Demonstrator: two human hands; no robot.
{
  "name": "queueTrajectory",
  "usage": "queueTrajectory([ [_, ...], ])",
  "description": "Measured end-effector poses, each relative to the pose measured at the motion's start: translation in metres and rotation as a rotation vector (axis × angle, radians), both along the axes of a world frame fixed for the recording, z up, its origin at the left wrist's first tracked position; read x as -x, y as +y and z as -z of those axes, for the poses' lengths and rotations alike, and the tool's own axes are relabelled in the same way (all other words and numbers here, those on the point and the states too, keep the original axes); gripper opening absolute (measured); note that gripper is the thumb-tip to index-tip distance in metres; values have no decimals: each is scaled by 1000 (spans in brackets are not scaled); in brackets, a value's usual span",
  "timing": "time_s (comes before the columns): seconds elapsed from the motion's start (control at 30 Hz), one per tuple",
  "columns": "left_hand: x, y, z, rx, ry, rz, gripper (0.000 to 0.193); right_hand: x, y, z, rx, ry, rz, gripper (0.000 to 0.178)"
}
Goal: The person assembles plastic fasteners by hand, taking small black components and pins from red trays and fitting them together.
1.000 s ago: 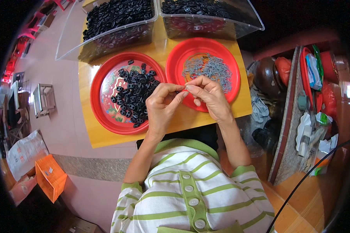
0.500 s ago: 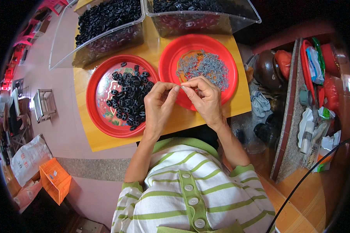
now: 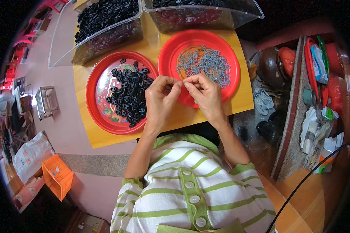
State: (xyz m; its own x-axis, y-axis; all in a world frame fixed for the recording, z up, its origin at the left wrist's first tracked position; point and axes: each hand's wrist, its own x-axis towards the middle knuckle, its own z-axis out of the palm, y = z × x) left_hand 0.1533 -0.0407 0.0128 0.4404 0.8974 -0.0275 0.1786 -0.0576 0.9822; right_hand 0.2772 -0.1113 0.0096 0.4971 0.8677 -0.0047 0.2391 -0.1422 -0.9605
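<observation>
Both my hands meet fingertip to fingertip above the near edges of two red plates. My left hand (image 3: 162, 101) is closed in a pinch, and my right hand (image 3: 206, 99) pinches against it from the other side. Whatever sits between the fingertips is too small and covered to name. By my left hand, a red plate (image 3: 92, 112) holds a heap of small black plastic pieces (image 3: 129, 93) with two holes each. Beyond my right hand, another red plate (image 3: 168, 48) carries many small grey screws (image 3: 212, 64).
Two clear plastic bins (image 3: 105, 33) (image 3: 194, 17) full of black pieces stand at the back of the yellow wooden table (image 3: 101, 140). An orange basket (image 3: 57, 176) is at lower left. Shelving with bags and a brown jar (image 3: 274, 68) lies right. A black cable (image 3: 299, 182) crosses lower right.
My hands stay pinched together, with the fingers shifted slightly. The whole view has moved a little, so the plates and table appear slightly higher.
</observation>
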Motion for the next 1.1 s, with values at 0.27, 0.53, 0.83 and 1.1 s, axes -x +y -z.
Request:
queueTrajectory([
  [0.27,-2,0,5,-117,16,-2,17,-2,-3,1,21,15,-26,8],
  [0.53,5,5,-7,-221,125,28,13,0,-6,-5,23,171,-46,10],
  [0.83,37,2,-14,587,-497,110,20,3,-17,-11,-14,361,-2,12],
  [1.1,55,-5,-8,751,-616,65,15,29,-15,-25,-83,358,-55,13],
])
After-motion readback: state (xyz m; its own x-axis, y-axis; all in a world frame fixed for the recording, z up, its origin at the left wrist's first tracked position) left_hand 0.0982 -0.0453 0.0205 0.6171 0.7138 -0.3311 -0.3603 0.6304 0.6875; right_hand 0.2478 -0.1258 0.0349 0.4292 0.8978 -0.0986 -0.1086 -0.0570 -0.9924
